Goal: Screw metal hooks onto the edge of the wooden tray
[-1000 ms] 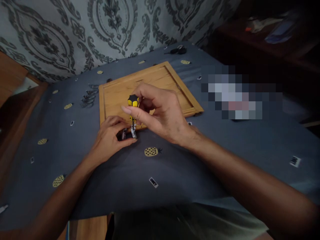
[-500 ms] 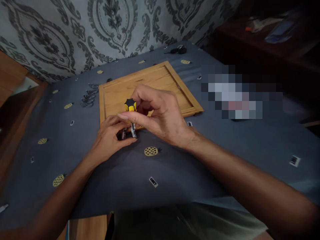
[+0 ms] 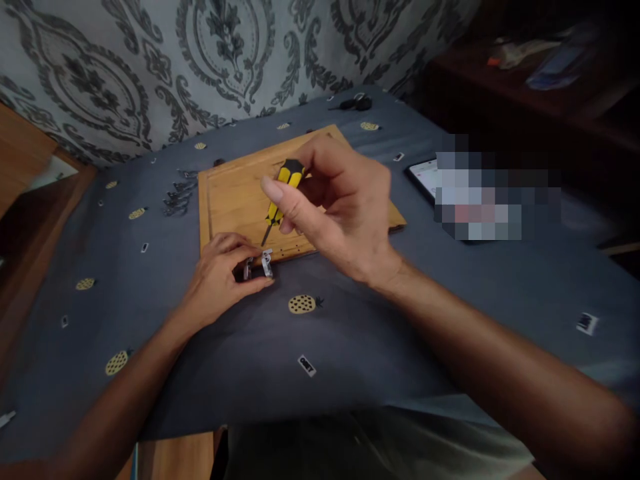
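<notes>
My right hand [image 3: 345,207] grips a yellow and black screwdriver [image 3: 286,190] between thumb and fingers, its shaft slanting down to the left. The screwdriver's tip hangs just above a shiny metal hinge [image 3: 267,263]. That hinge sits at the near edge of a framed wooden cabinet door [image 3: 235,193], which lies flat. Closed around the hinge is my left hand [image 3: 217,270], thumb on the near side and fingers over the door's edge. Small dark holes show in the door just right of the hinge.
Several metal pieces [image 3: 177,195] lie in a cluster left of the door. A phone [image 3: 423,175], partly blurred out, rests to the right. Toward the back is a small black object [image 3: 356,102]. All lie on a dark blue pineapple-print cloth [image 3: 370,347].
My right hand has lifted and moved right, drawing the screwdriver up off the hinge and tilting it. My left hand stays in place on the hinge.
</notes>
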Action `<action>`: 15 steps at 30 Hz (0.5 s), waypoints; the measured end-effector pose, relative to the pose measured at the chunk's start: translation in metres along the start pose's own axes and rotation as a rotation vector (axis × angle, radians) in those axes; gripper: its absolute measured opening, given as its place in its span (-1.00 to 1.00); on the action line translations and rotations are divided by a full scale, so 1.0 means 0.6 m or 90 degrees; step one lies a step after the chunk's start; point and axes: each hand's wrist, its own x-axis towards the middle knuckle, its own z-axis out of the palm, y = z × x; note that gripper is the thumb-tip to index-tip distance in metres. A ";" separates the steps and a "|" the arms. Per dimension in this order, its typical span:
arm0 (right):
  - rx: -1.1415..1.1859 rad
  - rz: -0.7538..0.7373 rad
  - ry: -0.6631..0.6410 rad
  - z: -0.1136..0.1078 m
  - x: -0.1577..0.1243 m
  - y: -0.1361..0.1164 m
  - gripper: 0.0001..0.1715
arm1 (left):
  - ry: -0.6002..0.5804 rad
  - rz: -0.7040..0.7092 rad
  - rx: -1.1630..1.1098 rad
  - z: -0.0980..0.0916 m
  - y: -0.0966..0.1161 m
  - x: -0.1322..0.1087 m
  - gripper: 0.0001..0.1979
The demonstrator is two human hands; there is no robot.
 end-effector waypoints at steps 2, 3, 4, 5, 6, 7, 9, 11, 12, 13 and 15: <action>-0.023 0.000 -0.041 0.001 -0.002 0.007 -0.64 | 0.003 0.004 0.001 0.001 0.000 0.000 -0.68; -0.037 0.001 -0.058 0.001 -0.003 0.011 -0.65 | 0.003 0.004 0.002 0.001 0.000 0.000 -0.69; -0.049 0.003 -0.070 0.002 -0.004 0.014 -0.66 | 0.003 0.004 0.004 0.001 0.000 -0.001 -0.69; -0.055 0.003 -0.079 0.003 -0.005 0.016 -0.67 | 0.003 0.004 0.005 0.001 0.000 -0.001 -0.69; -0.055 0.002 -0.086 0.004 -0.005 0.018 -0.67 | 0.002 0.002 0.007 0.001 0.000 0.000 -0.69; -0.054 0.002 -0.089 0.005 -0.006 0.019 -0.67 | 0.000 -0.001 0.008 0.001 0.001 0.000 -0.69; -0.053 0.007 -0.085 0.006 -0.006 0.018 -0.66 | -0.005 -0.008 0.006 0.001 0.002 0.000 -0.68; -0.064 0.020 -0.078 0.007 -0.005 0.017 -0.64 | -0.008 -0.016 0.001 0.000 0.003 0.000 -0.68; -0.070 0.023 -0.075 0.007 -0.005 0.016 -0.64 | -0.006 -0.020 -0.002 0.000 0.004 0.000 -0.68; -0.073 0.023 -0.074 0.007 -0.005 0.016 -0.64 | -0.004 -0.022 -0.005 0.001 0.004 0.000 -0.69; -0.072 0.019 -0.077 0.007 -0.006 0.016 -0.65 | -0.003 -0.024 -0.008 0.002 0.003 0.000 -0.68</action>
